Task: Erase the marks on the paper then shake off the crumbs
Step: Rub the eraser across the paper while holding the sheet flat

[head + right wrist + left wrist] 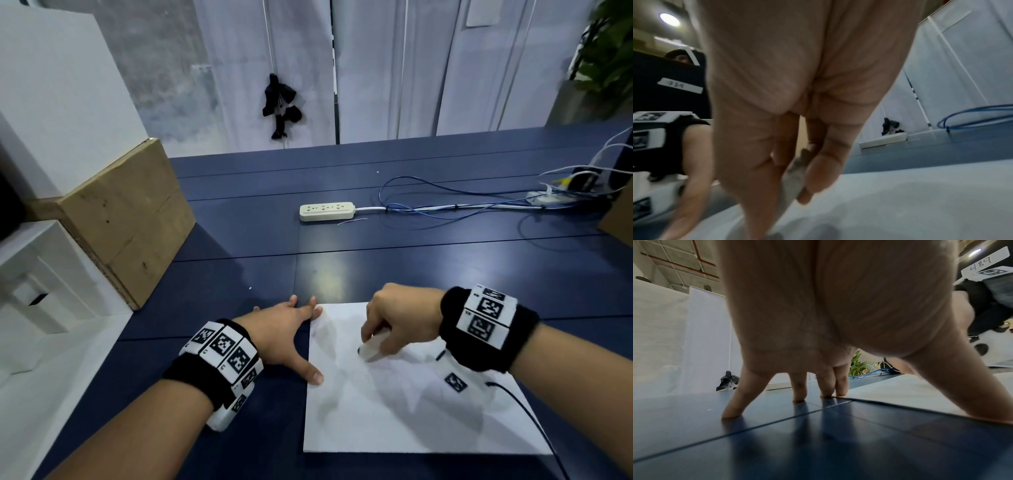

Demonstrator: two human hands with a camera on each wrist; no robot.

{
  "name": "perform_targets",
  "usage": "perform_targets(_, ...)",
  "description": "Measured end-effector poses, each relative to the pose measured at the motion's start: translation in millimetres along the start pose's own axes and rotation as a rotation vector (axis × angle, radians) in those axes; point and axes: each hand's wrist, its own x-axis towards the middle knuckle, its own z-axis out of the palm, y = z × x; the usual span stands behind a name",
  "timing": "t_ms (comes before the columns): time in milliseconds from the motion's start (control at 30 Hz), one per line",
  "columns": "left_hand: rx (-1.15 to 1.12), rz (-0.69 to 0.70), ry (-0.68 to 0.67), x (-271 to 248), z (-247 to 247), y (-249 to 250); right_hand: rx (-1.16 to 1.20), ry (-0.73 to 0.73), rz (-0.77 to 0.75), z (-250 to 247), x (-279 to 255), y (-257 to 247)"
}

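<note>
A white sheet of paper [394, 411] lies on the dark blue table [239, 274] near its front edge. My right hand [394, 322] pinches a white eraser [371, 349] between thumb and fingers, its dirty tip pressed on the upper part of the sheet. In the right wrist view the eraser [793, 178] shows grey between the fingers. My left hand [287, 329] lies flat with spread fingers, thumb and index fingertip on the paper's left edge, the other fingertips on the table. The left wrist view shows the fingertips [731, 413] on the table and the paper [900, 391] beside them.
A cardboard box [126, 219] stands at the table's left edge. A beige power strip [327, 211] with blue and white cables [479, 202] lies farther back. A thin black cable [527, 414] crosses the paper's right corner. A small square tag [455, 381] sits on the sheet.
</note>
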Motion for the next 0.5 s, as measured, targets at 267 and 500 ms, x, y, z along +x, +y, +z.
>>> perform_targets(267, -0.005, -0.002, 0.003, -0.1, 0.7, -0.2, -0.038, 0.262, 0.092, -11.8, 19.9, 22.4)
perform_targets(500, -0.006, -0.008, 0.001, -0.2, 0.7, -0.2, 0.033, 0.039, 0.022, -0.3, 3.7, 8.1)
